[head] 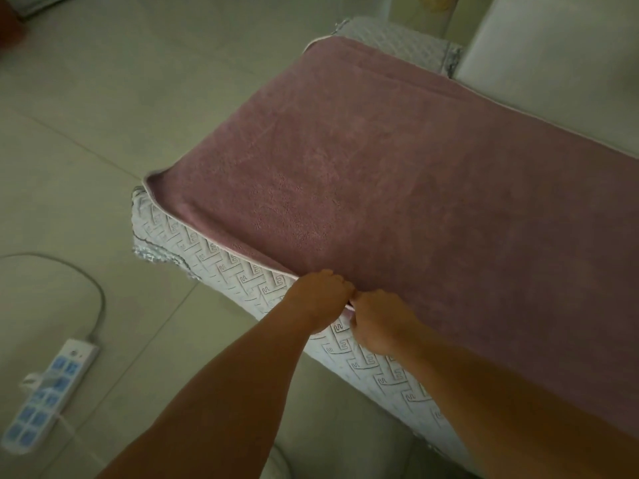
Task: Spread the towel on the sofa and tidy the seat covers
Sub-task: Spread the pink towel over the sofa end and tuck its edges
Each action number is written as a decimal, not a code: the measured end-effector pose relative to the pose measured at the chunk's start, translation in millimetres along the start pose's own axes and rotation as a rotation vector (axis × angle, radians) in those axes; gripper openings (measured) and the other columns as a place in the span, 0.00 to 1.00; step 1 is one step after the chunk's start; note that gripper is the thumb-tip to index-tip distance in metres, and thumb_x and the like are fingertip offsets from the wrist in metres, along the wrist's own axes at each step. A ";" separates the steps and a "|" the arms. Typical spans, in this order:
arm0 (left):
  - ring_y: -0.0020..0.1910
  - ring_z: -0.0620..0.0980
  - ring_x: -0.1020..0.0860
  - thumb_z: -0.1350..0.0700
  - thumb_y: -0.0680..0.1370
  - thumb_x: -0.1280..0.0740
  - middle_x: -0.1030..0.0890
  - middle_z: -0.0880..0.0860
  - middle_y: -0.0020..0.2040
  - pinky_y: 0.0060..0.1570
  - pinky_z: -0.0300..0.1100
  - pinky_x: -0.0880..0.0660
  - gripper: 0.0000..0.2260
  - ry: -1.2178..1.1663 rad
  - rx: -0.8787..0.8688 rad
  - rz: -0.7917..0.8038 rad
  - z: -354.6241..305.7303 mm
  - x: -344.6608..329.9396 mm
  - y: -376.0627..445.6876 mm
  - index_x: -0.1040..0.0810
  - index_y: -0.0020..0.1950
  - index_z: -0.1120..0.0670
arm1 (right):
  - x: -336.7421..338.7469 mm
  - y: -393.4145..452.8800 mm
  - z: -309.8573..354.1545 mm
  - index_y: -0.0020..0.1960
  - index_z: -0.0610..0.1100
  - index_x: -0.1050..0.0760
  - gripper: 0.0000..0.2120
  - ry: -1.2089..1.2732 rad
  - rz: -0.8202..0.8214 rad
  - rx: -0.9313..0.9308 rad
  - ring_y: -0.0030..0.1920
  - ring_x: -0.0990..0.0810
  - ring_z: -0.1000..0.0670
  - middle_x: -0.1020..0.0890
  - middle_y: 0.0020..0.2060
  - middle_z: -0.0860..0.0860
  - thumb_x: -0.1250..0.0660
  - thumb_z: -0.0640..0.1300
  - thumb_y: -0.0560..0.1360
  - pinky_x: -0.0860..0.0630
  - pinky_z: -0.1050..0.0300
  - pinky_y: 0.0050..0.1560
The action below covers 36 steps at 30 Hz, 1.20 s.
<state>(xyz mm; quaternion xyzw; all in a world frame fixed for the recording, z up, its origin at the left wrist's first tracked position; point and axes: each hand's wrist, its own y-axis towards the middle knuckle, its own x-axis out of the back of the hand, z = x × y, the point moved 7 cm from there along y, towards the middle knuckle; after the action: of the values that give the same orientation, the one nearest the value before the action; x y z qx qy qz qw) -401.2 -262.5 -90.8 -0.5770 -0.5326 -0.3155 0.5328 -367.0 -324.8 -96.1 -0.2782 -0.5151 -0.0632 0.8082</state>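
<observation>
A dusty pink towel [363, 167] lies spread flat over the sofa seat, reaching from the far corner to the right edge of view. Under it a white quilted seat cover [221, 267] with a woven pattern hangs down the front of the seat. My left hand [320, 295] and my right hand [378, 321] sit side by side at the seat's front edge, fingers curled, both pinching the towel's pale hem where it meets the cover. The fingertips are tucked under the hem and hidden.
A white power strip [48, 392] with blue sockets lies on the tiled floor at lower left, its cable curving away. The cream sofa backrest [553, 63] rises at upper right. A pale cushion edge [328, 454] shows at the bottom.
</observation>
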 end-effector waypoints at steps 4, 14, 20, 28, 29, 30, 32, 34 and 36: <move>0.56 0.52 0.29 0.65 0.76 0.39 0.24 0.53 0.55 0.52 0.46 0.28 0.14 -0.001 0.007 0.132 5.5 -12.5 -9.6 0.23 0.59 0.54 | -8.1 -1.3 5.2 0.47 0.44 0.22 0.08 0.035 0.123 0.011 0.34 0.21 0.53 0.17 0.39 0.50 0.38 0.46 0.76 0.28 0.63 0.32; 0.53 0.51 0.27 0.63 0.75 0.37 0.29 0.51 0.54 0.47 0.43 0.28 0.14 -0.310 0.241 0.020 78.4 -2.9 -35.9 0.29 0.58 0.52 | -10.0 45.6 74.6 0.58 0.44 0.26 0.11 0.075 0.034 0.051 0.51 0.22 0.49 0.22 0.55 0.48 0.42 0.44 0.79 0.25 0.59 0.48; 0.59 0.54 0.26 0.66 0.74 0.37 0.32 0.51 0.64 0.52 0.48 0.25 0.26 -0.372 0.395 -0.063 155.6 21.9 -54.0 0.38 0.69 0.50 | 6.8 98.4 121.1 0.68 0.47 0.35 0.21 0.087 -0.080 0.086 0.61 0.29 0.48 0.27 0.61 0.51 0.38 0.41 0.77 0.29 0.56 0.60; 0.67 0.53 0.32 0.62 0.76 0.37 0.33 0.53 0.70 0.60 0.48 0.28 0.26 -0.393 0.516 -0.124 225.1 38.9 -60.0 0.42 0.72 0.54 | 20.4 160.2 178.5 0.63 0.46 0.30 0.16 0.084 -0.117 0.191 0.58 0.26 0.50 0.23 0.57 0.51 0.39 0.37 0.76 0.29 0.58 0.58; 0.65 0.52 0.31 0.61 0.76 0.37 0.32 0.53 0.68 0.59 0.48 0.27 0.24 -0.406 0.524 -0.141 234.9 41.9 -57.0 0.40 0.70 0.54 | 23.3 170.2 184.6 0.61 0.46 0.29 0.15 0.082 -0.133 0.198 0.57 0.26 0.50 0.23 0.56 0.51 0.39 0.37 0.76 0.29 0.58 0.58; 0.63 0.52 0.30 0.60 0.76 0.37 0.31 0.53 0.66 0.58 0.48 0.26 0.22 -0.416 0.532 -0.149 240.7 44.0 -55.5 0.39 0.69 0.55 | 25.1 175.4 188.3 0.60 0.47 0.29 0.14 0.088 -0.138 0.198 0.57 0.26 0.51 0.23 0.56 0.51 0.39 0.38 0.76 0.29 0.59 0.58; 0.62 0.52 0.29 0.59 0.76 0.36 0.30 0.53 0.65 0.58 0.49 0.26 0.22 -0.415 0.548 -0.155 261.2 46.8 -51.2 0.38 0.68 0.55 | 29.7 191.8 198.7 0.61 0.47 0.30 0.14 0.086 -0.144 0.226 0.58 0.27 0.51 0.24 0.57 0.52 0.38 0.39 0.76 0.29 0.59 0.59; 0.66 0.53 0.32 0.58 0.76 0.37 0.34 0.53 0.69 0.62 0.50 0.29 0.25 -0.357 0.538 -0.115 279.7 47.1 -46.4 0.40 0.71 0.56 | 36.3 206.0 210.1 0.63 0.47 0.31 0.15 0.063 -0.141 0.259 0.59 0.27 0.51 0.24 0.59 0.52 0.38 0.42 0.77 0.32 0.59 0.62; 0.68 0.54 0.35 0.58 0.76 0.37 0.36 0.53 0.69 0.64 0.50 0.30 0.25 -0.318 0.539 -0.105 303.1 49.6 -41.5 0.41 0.71 0.55 | 45.4 224.6 222.4 0.65 0.46 0.32 0.16 0.089 -0.122 0.287 0.61 0.28 0.50 0.25 0.61 0.51 0.39 0.44 0.77 0.33 0.57 0.64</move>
<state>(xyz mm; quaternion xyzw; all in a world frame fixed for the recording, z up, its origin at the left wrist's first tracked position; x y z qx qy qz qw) -490.8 34.0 -103.7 -0.4288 -0.7027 -0.0959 0.5596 -436.1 -13.9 -73.2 -0.1249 -0.4985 -0.0500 0.8564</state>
